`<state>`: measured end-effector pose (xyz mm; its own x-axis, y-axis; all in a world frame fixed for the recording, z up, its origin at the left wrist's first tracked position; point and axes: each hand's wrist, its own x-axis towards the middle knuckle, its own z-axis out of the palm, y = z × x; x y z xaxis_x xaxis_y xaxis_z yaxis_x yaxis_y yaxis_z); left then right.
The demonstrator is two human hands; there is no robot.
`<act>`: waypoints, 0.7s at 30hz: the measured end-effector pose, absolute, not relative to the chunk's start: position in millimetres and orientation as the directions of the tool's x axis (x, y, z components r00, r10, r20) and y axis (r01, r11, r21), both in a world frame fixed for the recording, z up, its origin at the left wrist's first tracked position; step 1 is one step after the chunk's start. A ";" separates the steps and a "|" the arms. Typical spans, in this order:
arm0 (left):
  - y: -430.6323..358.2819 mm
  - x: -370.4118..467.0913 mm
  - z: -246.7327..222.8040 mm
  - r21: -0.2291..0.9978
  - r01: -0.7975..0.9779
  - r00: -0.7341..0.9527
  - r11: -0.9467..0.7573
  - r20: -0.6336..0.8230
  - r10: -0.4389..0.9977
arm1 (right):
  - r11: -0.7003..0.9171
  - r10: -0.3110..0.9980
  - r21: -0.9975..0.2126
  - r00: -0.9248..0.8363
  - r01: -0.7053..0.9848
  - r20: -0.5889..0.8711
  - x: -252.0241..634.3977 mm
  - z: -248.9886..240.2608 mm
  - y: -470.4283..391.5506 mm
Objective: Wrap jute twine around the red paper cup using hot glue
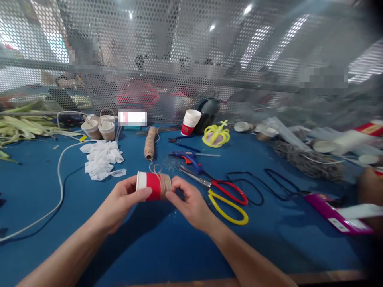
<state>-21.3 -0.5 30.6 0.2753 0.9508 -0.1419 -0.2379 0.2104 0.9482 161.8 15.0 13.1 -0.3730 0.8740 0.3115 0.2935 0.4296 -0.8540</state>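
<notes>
A red and white paper cup (153, 186) lies sideways above the table, its open rim facing left. Brown twine (165, 186) is wound in rows around its base end. My left hand (125, 197) grips the rim end, thumb in front. At the wrapped base, my right hand (190, 201) has thumb and fingers closed on the cup's end. A loose strand runs from the cup to a twine roll (150, 143) standing behind it. Just right of my right hand lie large scissors (229, 193) with red and yellow handles, blades partly apart.
Behind the scissors lies a blue glue gun (191, 159), near dark pliers (182, 142). Stacked paper cups (191, 120), a yellow crown-shaped piece (216, 135) and twine-wrapped cups (100, 128) stand farther back. White gloves (103, 158), a white cable (60, 175) and a purple power strip (336, 213) lie around.
</notes>
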 end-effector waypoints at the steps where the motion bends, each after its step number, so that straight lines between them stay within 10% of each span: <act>1: 0.0 -20.2 28.6 0.930 -0.279 0.284 0.240 -0.159 0.946 | 0.454 0.863 -0.836 -0.387 0.309 0.326 162.5 12.4 15.2; 11: 0.5 -13.7 14.7 0.905 -0.318 0.154 0.281 -0.243 0.958 | 0.562 0.807 -0.743 -0.438 0.363 0.397 159.4 9.6 14.3; 21: 1.6 -13.7 8.1 0.948 -0.200 0.194 0.249 -0.211 0.958 | 0.302 0.921 -0.891 -0.346 0.338 0.181 159.2 -2.2 6.3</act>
<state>-13.7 1.6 8.1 0.1938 0.9581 -0.2109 -0.2002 0.2491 0.9476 159.2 6.3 -2.2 -0.3457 0.9207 0.1811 0.3384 0.3023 -0.8911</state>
